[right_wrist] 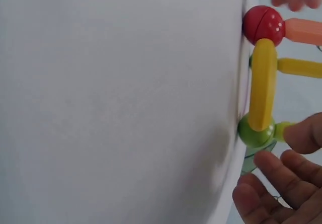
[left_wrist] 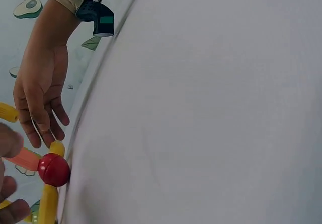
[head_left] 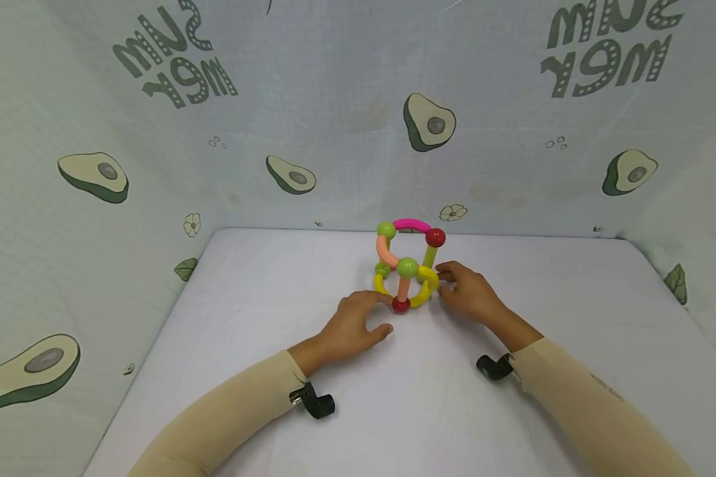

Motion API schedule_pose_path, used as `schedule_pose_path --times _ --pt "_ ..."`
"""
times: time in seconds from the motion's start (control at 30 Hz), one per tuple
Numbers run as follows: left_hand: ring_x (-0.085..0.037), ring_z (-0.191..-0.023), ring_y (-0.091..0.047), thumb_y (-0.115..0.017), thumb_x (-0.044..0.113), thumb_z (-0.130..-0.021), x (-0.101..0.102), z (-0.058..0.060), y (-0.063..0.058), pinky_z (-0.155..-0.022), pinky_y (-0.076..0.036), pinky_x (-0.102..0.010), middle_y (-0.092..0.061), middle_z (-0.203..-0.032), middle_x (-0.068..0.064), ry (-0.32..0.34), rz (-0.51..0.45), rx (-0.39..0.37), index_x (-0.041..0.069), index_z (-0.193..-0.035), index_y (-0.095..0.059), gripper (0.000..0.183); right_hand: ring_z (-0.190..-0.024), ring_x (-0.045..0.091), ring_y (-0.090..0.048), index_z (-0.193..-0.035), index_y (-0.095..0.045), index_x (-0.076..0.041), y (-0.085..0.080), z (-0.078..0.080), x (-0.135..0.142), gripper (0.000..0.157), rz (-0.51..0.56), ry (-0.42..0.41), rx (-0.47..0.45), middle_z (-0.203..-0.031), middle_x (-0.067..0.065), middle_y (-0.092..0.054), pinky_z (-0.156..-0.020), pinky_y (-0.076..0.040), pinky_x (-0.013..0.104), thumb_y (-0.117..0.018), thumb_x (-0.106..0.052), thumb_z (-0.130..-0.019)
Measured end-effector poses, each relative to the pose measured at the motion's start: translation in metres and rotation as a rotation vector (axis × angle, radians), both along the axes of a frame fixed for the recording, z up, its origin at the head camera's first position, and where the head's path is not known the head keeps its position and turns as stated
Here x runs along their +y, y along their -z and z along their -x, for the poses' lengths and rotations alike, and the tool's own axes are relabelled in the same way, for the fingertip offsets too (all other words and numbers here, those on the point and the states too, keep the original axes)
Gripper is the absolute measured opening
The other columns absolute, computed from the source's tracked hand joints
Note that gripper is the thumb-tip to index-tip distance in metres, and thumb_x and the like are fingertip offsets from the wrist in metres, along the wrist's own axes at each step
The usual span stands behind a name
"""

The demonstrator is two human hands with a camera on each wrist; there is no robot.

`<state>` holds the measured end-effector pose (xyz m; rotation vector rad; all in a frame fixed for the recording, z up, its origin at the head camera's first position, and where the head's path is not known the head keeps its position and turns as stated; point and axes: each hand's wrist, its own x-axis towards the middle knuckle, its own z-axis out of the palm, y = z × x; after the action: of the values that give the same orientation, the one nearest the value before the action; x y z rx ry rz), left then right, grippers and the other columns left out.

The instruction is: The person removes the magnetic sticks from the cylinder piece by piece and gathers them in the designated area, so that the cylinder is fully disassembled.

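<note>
Toward the far edge of the counter, the ball-and-rod construction frame might tip or separate if the left hand or right hand, fingers loosely spread, nudges unevenly

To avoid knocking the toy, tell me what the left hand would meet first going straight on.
Probably the lower red ball, or the salmon-pink stick rising from it; depth is unclear here.
</note>
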<state>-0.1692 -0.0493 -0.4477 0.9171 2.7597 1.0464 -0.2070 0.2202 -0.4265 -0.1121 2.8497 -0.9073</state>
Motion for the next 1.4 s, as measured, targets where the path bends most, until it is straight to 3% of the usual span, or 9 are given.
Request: schedule_pose_path --times 0.17,0.33,0.47,0.6,0.93,1.13,1.4 --pt "-0.019 -0.115 -0.061 -0.076 0.011 -0.092 0.000 0.002 -0.016 -0.099 -0.050 -0.033 -0.060 -0.133 -0.006 -0.045 -0.195 0.297 0.006 -0.130 -0.061 0.041 -0.115 0.037 -0.061 -0.137 -0.057 -0.003 -0.010 -0.015 0.006 0.035 0.090 0.023 0.114 -0.122 0.016 -0.068 -0.096 -0.052 0.054 -0.053 -0.021 -0.107" --pt "-0.012 -0.098 -0.063 -0.077 0.010 -0.092 0.007 0.006 -0.037 -0.080 -0.052 -0.022 -0.057 -0.140 -0.005 -0.018 -0.250 0.443 0.005 -0.134 -0.061 0.045 -0.112 0.033 -0.062 -0.136 -0.058 -0.007 -0.023 -0.028 0.010 0.036 0.156 -0.045 0.243 -0.122 0.012 -0.068 -0.096 -0.051 0.054 -0.055 -0.028 -0.108" --pt "-0.009 -0.087 -0.065 -0.078 0.012 -0.093 0.016 0.010 -0.049 -0.069 -0.049 -0.013 -0.054 -0.145 -0.006 0.005 -0.238 0.464 0.005 -0.135 -0.062 0.046 -0.111 0.033 -0.063 -0.139 -0.054 -0.006 -0.032 -0.034 0.003 0.041 0.137 -0.116 0.306 -0.126 0.014 -0.067 -0.090 -0.056 0.053 -0.066 -0.020 -0.103" --pt "-0.006 -0.077 -0.061 -0.075 0.017 -0.095 0.025 0.015 -0.050 -0.061 -0.045 -0.011 -0.056 -0.145 -0.005 -0.014 -0.198 0.454 0.008 -0.136 -0.064 0.043 -0.108 0.036 -0.065 -0.142 -0.050 -0.004 -0.036 -0.035 -0.005 0.050 0.099 -0.170 0.308 -0.128 0.017 -0.065 -0.083 -0.059 0.052 -0.071 -0.015 -0.098" --pt "-0.006 -0.075 -0.061 -0.080 0.022 -0.092 0.033 0.021 -0.050 -0.063 -0.047 -0.012 -0.065 -0.134 -0.001 -0.089 -0.123 0.503 0.012 -0.132 -0.069 0.042 -0.103 0.032 -0.065 -0.142 -0.048 -0.003 -0.040 -0.032 -0.006 0.053 0.063 -0.246 0.344 -0.116 0.016 -0.069 -0.085 -0.057 0.048 -0.073 -0.008 -0.095" --pt "-0.007 -0.078 -0.061 -0.081 0.021 -0.091 0.036 0.019 -0.052 -0.064 -0.047 -0.011 -0.065 -0.134 0.000 -0.101 -0.139 0.455 0.012 -0.131 -0.068 0.043 -0.098 0.025 -0.066 -0.145 -0.049 -0.005 -0.042 -0.034 -0.002 0.052 0.132 -0.304 0.312 -0.111 0.010 -0.071 -0.084 -0.056 0.045 -0.070 -0.008 -0.098" --pt "-0.007 -0.079 -0.063 -0.082 0.021 -0.090 0.039 0.018 -0.050 -0.066 -0.048 -0.011 -0.065 -0.132 0.000 -0.118 -0.161 0.454 0.012 -0.129 -0.069 0.042 -0.096 0.021 -0.065 -0.149 -0.050 -0.009 -0.046 -0.036 0.004 0.055 0.213 -0.356 0.187 -0.110 0.003 -0.071 -0.083 -0.055 0.039 -0.070 -0.017 -0.099"
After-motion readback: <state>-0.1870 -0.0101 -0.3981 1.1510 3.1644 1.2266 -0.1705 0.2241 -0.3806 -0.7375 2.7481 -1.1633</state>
